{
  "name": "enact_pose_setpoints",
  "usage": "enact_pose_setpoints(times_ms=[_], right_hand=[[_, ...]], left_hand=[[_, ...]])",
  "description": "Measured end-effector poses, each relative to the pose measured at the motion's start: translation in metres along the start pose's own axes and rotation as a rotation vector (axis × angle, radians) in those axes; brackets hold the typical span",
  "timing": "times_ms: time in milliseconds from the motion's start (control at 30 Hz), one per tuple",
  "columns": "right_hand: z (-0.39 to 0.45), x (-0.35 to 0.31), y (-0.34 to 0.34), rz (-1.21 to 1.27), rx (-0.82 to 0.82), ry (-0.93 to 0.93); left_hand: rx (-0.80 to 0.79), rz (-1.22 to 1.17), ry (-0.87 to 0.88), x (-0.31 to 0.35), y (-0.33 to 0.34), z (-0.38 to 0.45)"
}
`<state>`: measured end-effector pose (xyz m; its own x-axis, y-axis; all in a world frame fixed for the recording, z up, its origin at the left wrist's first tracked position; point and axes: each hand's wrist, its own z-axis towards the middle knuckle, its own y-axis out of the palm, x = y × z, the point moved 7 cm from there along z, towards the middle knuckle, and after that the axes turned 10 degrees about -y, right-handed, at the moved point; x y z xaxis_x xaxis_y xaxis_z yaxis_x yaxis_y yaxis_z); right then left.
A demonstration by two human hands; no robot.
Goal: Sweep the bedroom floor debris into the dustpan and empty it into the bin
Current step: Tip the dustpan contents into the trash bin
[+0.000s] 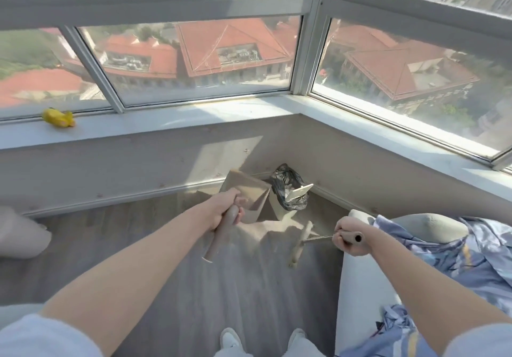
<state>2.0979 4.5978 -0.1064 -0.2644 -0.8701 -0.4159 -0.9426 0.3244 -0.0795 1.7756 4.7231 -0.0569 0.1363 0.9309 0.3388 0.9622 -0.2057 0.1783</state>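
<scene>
Black-lined bin (288,190) holds a white card (300,191).

Light: I see bright daylight through the windows (199,60).
Shadows: hard-edged on the floor (249,287).
Edges: fisheye-bent, soft.

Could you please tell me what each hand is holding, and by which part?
Left hand grips the dustpan by its handle; right hand grips the broom by its handle's top end.
</scene>
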Motion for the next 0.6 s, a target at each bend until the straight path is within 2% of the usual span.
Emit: enact_pose_setpoints(times_ms=[267, 400, 600], right_hand=[[0.011, -0.045, 0.145, -0.011, -0.144, -0.082], [0.017, -0.091, 0.225, 0.033, -0.246, -0.067], [0.039, -0.172, 0.323, -0.106, -0.362, -0.088]], left_hand=[[0.004, -0.083, -0.164, -0.002, -0.066, 0.028], [0.036, -0.150, -0.220, 0.017, -0.090, 0.050], [0.058, -0.247, -0.306, 0.061, -0.115, 0.085]])
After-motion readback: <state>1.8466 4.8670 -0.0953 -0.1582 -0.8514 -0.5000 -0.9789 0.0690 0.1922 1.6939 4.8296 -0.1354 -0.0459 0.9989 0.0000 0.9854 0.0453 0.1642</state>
